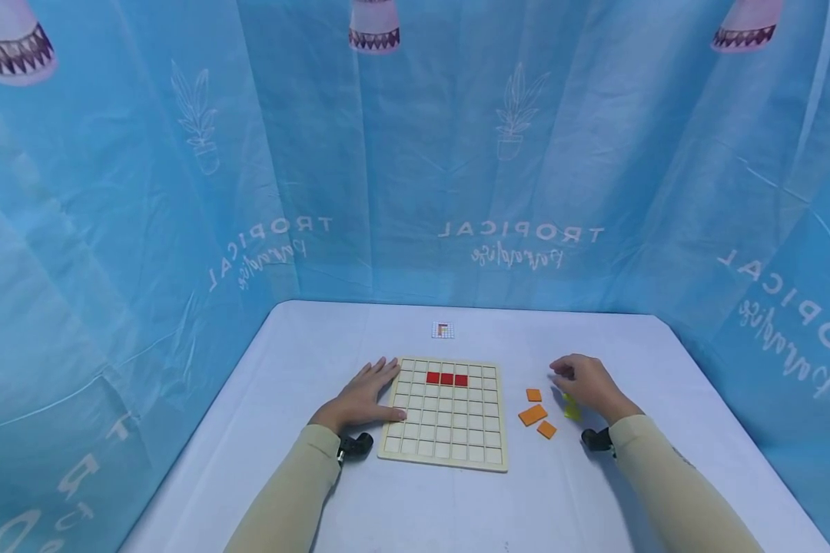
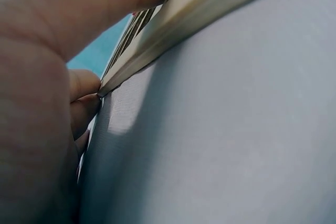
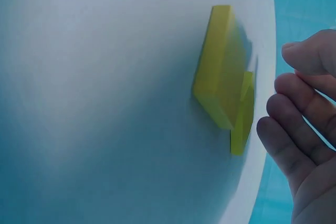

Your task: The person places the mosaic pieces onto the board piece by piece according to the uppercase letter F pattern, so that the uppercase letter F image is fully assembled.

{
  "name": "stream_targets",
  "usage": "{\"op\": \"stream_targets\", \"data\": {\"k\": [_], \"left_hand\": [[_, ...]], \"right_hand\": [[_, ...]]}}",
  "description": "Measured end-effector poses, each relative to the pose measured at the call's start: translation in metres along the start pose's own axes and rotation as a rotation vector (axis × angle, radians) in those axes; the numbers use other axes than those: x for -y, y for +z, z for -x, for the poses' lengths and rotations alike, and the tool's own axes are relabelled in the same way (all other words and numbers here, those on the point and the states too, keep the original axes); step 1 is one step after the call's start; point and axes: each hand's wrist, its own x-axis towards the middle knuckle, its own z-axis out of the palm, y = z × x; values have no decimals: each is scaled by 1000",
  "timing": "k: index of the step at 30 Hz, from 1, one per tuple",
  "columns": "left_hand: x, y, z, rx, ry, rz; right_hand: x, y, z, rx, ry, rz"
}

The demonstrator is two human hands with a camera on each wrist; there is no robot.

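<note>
A pale wooden grid board (image 1: pixel 443 432) lies flat on the table, with three red squares (image 1: pixel 446 379) side by side in a row near its far edge. My left hand (image 1: pixel 363 397) rests at the board's left edge, fingers spread along the side and thumb lying over the rim. To the right of the board, my right hand (image 1: pixel 590 382) hovers over yellow pieces (image 1: pixel 571 413), fingers loosely bent. The right wrist view shows a thick yellow block (image 3: pixel 218 66) beside another yellow piece (image 3: pixel 242 121), with the fingertips apart from both and nothing visible between them.
Orange pieces (image 1: pixel 532 415) lie between the board and the right hand, one longer than the others. Beyond the board sits a small printed card (image 1: pixel 443 330) with a coloured grid pattern. Blue curtains (image 1: pixel 415 177) surround the white table (image 1: pixel 360 507) at the back and sides.
</note>
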Motion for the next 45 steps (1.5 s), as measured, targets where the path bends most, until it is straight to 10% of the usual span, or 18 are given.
{"op": "stream_targets", "data": {"k": [45], "left_hand": [[1, 0, -1, 9, 15, -31]], "right_hand": [[38, 32, -9, 88, -116, -23]]}}
